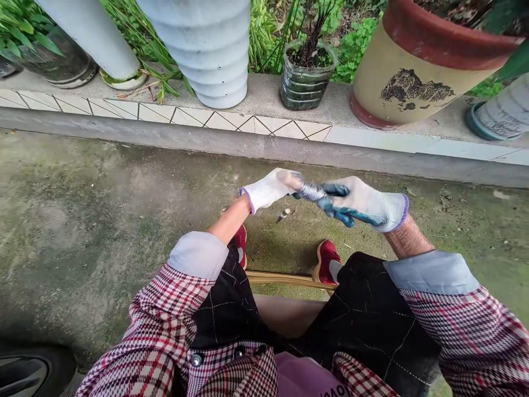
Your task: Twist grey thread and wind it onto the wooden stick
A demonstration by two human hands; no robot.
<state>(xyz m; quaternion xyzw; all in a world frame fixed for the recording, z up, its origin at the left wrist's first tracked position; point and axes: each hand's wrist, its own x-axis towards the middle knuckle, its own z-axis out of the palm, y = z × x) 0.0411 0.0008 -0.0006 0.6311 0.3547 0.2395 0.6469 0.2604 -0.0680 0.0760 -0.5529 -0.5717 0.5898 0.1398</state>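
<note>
My left hand (270,189), in a white knit glove with a purple cuff, grips the left end of a silvery coil of wire (313,191). Its fingers are smeared by motion and partly hidden. My right hand (359,203) wears a similar glove with blue-coated fingers and palm. Those fingers close on the coil's right end, with the lower ones curled beneath. The coil is held roughly level between both hands, above the concrete floor. Below it on the ground lies a small thing with a pale round end and a dark tip (283,215), too small to name.
A low tiled ledge (231,122) runs across ahead, bearing a white ribbed pot (206,49), a cut plastic bottle planter (308,77) and a large beige-and-red pot (413,71). A wooden bar (289,279) crosses between my red shoes (328,256). A wheel (25,375) stands at lower left.
</note>
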